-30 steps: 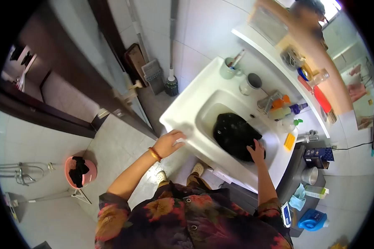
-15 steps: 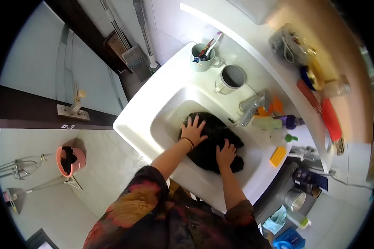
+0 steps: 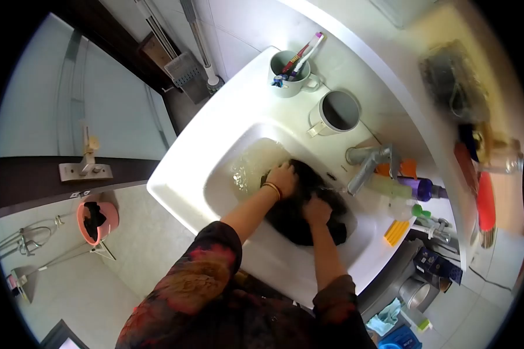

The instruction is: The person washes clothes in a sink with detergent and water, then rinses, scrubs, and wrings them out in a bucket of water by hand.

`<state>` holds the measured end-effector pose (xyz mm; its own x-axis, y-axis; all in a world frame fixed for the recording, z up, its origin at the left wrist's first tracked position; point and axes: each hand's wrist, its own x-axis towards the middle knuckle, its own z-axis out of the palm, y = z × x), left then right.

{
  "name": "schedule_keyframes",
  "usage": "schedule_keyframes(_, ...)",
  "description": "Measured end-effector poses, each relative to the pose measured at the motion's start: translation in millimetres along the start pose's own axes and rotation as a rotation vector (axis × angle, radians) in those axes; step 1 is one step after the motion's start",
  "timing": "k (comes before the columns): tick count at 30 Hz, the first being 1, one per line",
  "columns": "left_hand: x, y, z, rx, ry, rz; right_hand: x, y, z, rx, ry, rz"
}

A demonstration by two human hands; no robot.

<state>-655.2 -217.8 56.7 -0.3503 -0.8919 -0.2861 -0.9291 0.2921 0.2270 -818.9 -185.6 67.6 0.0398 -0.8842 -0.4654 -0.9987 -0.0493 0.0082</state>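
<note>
A wet black cloth garment (image 3: 300, 228) lies bunched in the white sink basin (image 3: 215, 180), partly in water. My left hand (image 3: 282, 179), with a band at the wrist, has its fingers curled into the upper left of the cloth. Lower and to the right, my right hand (image 3: 318, 209) is closed in a fist on the same cloth; its fingertips are hidden. A thin stream of water runs from the metal faucet (image 3: 370, 166) onto the cloth near my right hand.
On the sink's back edge stand a mug with toothbrushes (image 3: 291, 72) and another grey mug (image 3: 335, 113). Bottles (image 3: 416, 189) and a yellow soap dish (image 3: 396, 232) are at right. A shelf (image 3: 407, 110) curves overhead. A pink bucket (image 3: 98, 223) with dark cloth sits on the floor.
Both hands had spread fingers flat on the cloth; now they have closed on it. The left hand has moved slightly right, and more water shows at the basin's left. The view has shifted a little.
</note>
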Motion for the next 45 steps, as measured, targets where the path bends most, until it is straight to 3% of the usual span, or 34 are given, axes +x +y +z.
schedule_keyframes(1,-9,-7,-5,0.009,0.003,0.005,-8,3,-7,0.095,-0.027,-0.001)
schedule_keyframes(2,-24,-16,-13,-0.171,0.009,-0.066,-19,12,-6,0.100,-0.024,0.007)
schedule_keyframes(4,-51,-31,-21,-0.372,-0.019,-0.175,-41,42,3,0.478,0.291,-0.063)
schedule_keyframes(5,-67,-38,-26,-0.354,-0.006,-0.199,-58,54,0,0.477,0.302,-0.051)
schedule_keyframes(7,-90,-43,-40,-0.337,0.017,-0.204,-92,75,-7,0.538,0.090,0.132)
schedule_keyframes(9,-105,-42,-52,-0.201,0.025,-0.249,-117,82,-5,0.499,0.033,0.081)
schedule_keyframes(10,-109,-40,-57,-0.003,0.095,-0.183,-126,86,-4,0.457,-0.042,0.018)
schedule_keyframes(11,-110,-35,-66,-0.002,0.105,-0.175,-135,82,-5,0.457,-0.030,0.023)
schedule_keyframes(13,-111,-16,-83,0.017,0.287,0.022,-153,71,-8,0.158,0.081,-0.116)
schedule_keyframes(14,-110,-1,-89,-0.129,0.220,0.059,-151,73,-1,0.161,0.085,-0.108)
schedule_keyframes(16,-109,23,-80,-0.413,0.063,0.199,-129,80,20,0.458,0.082,0.050)
schedule_keyframes(17,-104,30,-59,-0.427,0.079,0.289,-127,77,13,0.465,0.094,0.058)
schedule_keyframes(19,-105,43,-46,-0.400,0.076,0.314,-135,72,-22,0.606,0.241,-0.083)
schedule_keyframes(21,-107,58,-63,-0.471,0.092,0.317,-159,60,-105,0.713,0.295,-0.227)
schedule_keyframes(23,-109,73,-107,-0.538,0.109,0.323,-183,61,-172,0.786,0.399,-0.343)
schedule_keyframes(25,-117,84,-177,-0.558,0.068,0.502,-214,63,-229,0.832,0.509,-0.439)
schedule_keyframes(27,-127,89,-220,-0.637,0.323,0.554,-249,59,-280,0.837,0.550,-0.384)
schedule_keyframes(29,-151,93,-273,-0.705,0.359,0.526,-279,53,-322,1.015,0.536,-0.365)
schedule_keyframes(31,-163,94,-302,-0.983,0.486,0.636,-296,45,-347,1.098,0.707,-0.346)
schedule_keyframes(33,-180,83,-323,-0.971,0.466,0.621,-303,32,-361,1.200,0.789,-0.463)
schedule_keyframes(35,-186,64,-318,-0.963,0.436,0.606,-283,32,-348,1.266,0.722,-0.401)
schedule_keyframes(36,-180,49,-298,-0.859,0.416,0.483,-257,43,-324,1.242,0.602,-0.400)
schedule_keyframes(37,-172,33,-276,-0.754,0.397,0.362,-217,55,-281,1.497,0.406,-0.388)
schedule_keyframes(39,-154,1,-216,-0.512,0.168,0.105,-162,45,-197,1.721,0.124,-0.014)
schedule_keyframes(40,-151,-10,-187,-0.367,0.068,0.111,-140,39,-159,1.603,-0.031,0.087)
schedule_keyframes(42,-155,-15,-149,-0.220,-0.039,0.104,-130,7,-117,1.456,0.031,-0.030)
schedule_keyframes(44,-160,-1,-126,-0.353,0.338,0.427,-120,-19,-93,1.346,0.068,-0.282)
schedule_keyframes(45,-158,8,-125,-0.362,0.355,0.510,-123,-32,-91,1.326,0.047,-0.398)
